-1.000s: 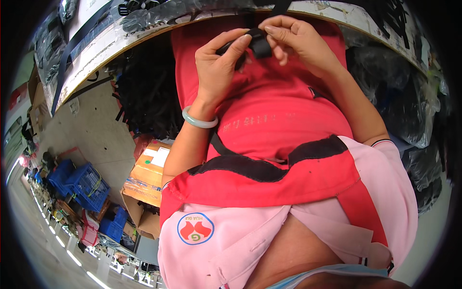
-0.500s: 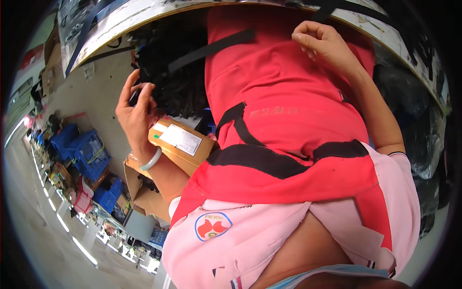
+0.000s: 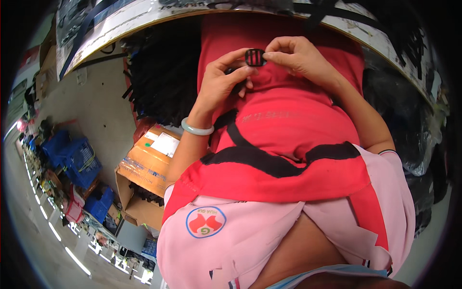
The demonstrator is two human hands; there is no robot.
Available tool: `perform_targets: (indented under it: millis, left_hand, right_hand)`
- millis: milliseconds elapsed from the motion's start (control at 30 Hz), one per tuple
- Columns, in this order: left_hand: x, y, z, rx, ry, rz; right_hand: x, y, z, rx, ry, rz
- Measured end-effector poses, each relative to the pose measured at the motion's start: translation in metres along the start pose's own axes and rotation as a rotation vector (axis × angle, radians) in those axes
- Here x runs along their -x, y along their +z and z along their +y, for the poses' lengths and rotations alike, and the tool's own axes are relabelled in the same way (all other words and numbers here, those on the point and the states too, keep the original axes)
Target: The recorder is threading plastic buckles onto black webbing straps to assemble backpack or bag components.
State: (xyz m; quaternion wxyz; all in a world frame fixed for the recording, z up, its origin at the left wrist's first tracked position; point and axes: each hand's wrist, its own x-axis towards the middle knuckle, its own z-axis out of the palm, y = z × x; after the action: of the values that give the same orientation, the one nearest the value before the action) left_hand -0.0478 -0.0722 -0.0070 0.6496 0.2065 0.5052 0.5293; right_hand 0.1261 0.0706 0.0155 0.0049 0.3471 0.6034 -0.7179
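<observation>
A small black slide buckle [image 3: 254,57] with parallel bars is held up in front of the red apron [image 3: 288,91], over my lap. My left hand [image 3: 226,77], with a pale bangle on its wrist, pinches the buckle's left side between thumb and forefinger. From the other side, my right hand [image 3: 301,58] has thumb and forefinger closed at the buckle's right edge. Whether a strap end is also in the right fingers cannot be made out. A thick heap of black straps [image 3: 161,77] hangs or lies to the left of my lap.
The worktable edge [image 3: 139,20] curves across the top, with black webbing [image 3: 346,12] lying on it. Cardboard boxes [image 3: 144,164] stand close by my left arm. Blue crates [image 3: 79,161] are farther left. Clear plastic bags of dark material [image 3: 399,120] sit at the right.
My left hand has moved right and up from beside the box to meet my right hand, and now grips the buckle. The loose black strap seen in mid-air over the apron is gone from there.
</observation>
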Motion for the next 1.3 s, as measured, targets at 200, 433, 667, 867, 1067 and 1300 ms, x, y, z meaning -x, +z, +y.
perform_targets:
  millis: [200, 433, 667, 867, 1067, 1300]
  left_hand:
    - [-0.017, 0.020, -0.009, 0.119, -0.029, 0.038]
    - [-0.030, 0.015, -0.011, 0.300, -0.015, 0.134]
    - [-0.037, 0.033, -0.006, 0.006, 0.044, 0.058]
    - [-0.039, 0.043, 0.000, 0.041, 0.060, 0.075]
    - [-0.043, 0.043, -0.007, 0.029, 0.037, 0.047]
    - [-0.041, 0.049, -0.003, -0.048, 0.149, 0.128]
  right_hand:
    - [-0.004, 0.003, 0.027, -0.075, -0.211, 0.129]
    - [0.018, -0.065, 0.023, 1.167, -0.769, 0.676]
    - [0.029, -0.083, 0.000, 1.142, -0.938, 0.786]
    - [0.026, -0.063, -0.002, 1.248, -0.780, 0.602]
    - [0.023, -0.092, 0.033, 1.253, -0.839, 0.674]
    - [0.048, -0.018, -0.019, 0.286, -0.352, 0.384]
